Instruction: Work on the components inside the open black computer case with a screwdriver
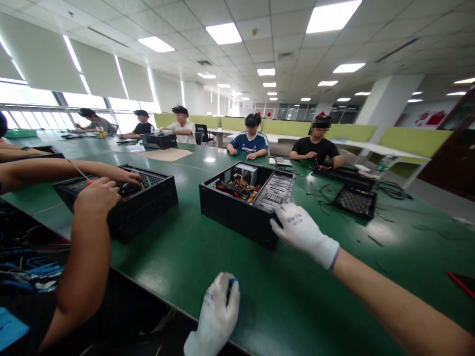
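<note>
An open black computer case (237,215) lies on the green table, with a silver power supply (245,175), coloured cables (243,190) and a metal drive cage (276,190) inside. My right hand (297,225), in a white glove, touches the case's near right corner, its thumb apart from the fingers. Near the table's front edge is my left hand (218,306), also gloved in white, away from the case. Its fingers are bent, and a bit of blue shows between them; what that is I cannot make out.
At the left, a co-worker's bare hands (98,195) work with a screwdriver over another black case (144,207). A black tray (354,200) and loose cables (393,189) lie to the right. Several people sit across the green table (297,296). A red-edged object (462,284) is at far right.
</note>
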